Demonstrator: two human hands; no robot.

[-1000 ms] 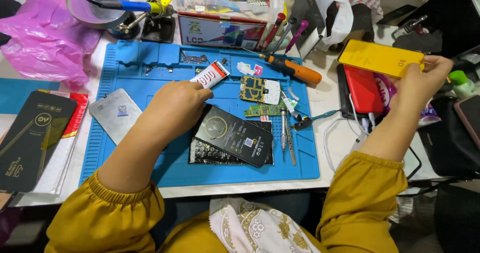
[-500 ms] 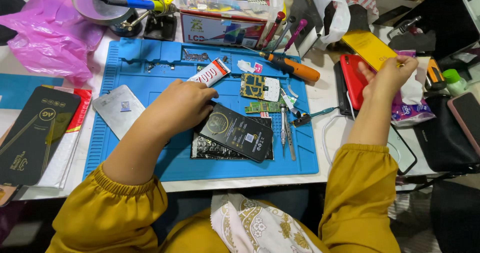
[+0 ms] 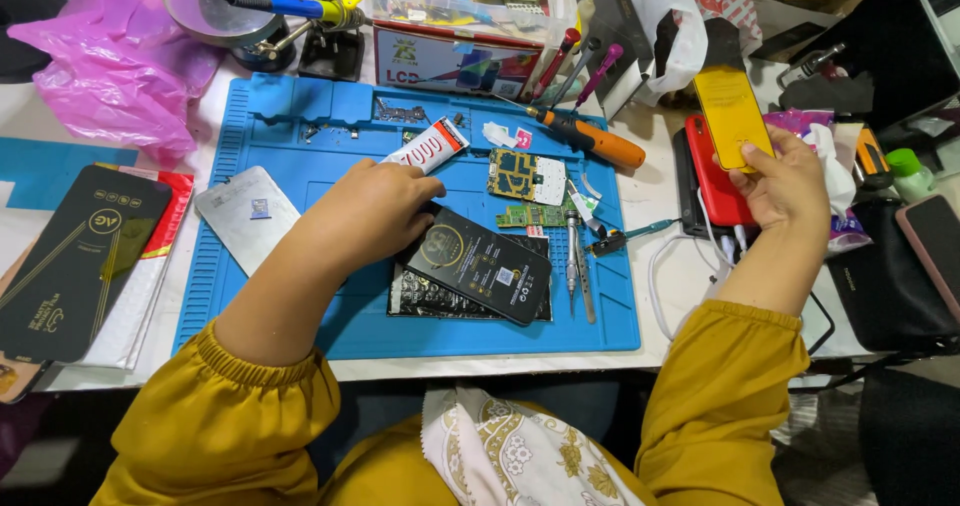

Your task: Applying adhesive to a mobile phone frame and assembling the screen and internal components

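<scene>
My left hand (image 3: 385, 206) rests fingers-down on the blue work mat (image 3: 300, 131), touching the upper left edge of a black phone panel (image 3: 485, 264) that lies on a dark foil sheet. A white glue tube (image 3: 430, 146) lies just beyond its fingertips. My right hand (image 3: 790, 181) is off the mat's right side and grips a yellow phone back cover (image 3: 733, 114), holding it upright over a red phone (image 3: 715, 171). A green circuit board (image 3: 525, 176) and tweezers (image 3: 578, 261) lie between the two hands.
An orange-handled screwdriver (image 3: 590, 138) lies at the mat's far edge. A silver phone back (image 3: 245, 216) sits at the mat's left. Black screen-protector packs (image 3: 75, 261) lie far left, a pink bag (image 3: 110, 56) behind. A magnifier lamp (image 3: 210, 6), boxes and a black pouch (image 3: 895, 276) crowd the back and right.
My right hand has drawn the yellow cover back toward me and turned it upright, now above the red phone. My left hand has stayed on the black panel.
</scene>
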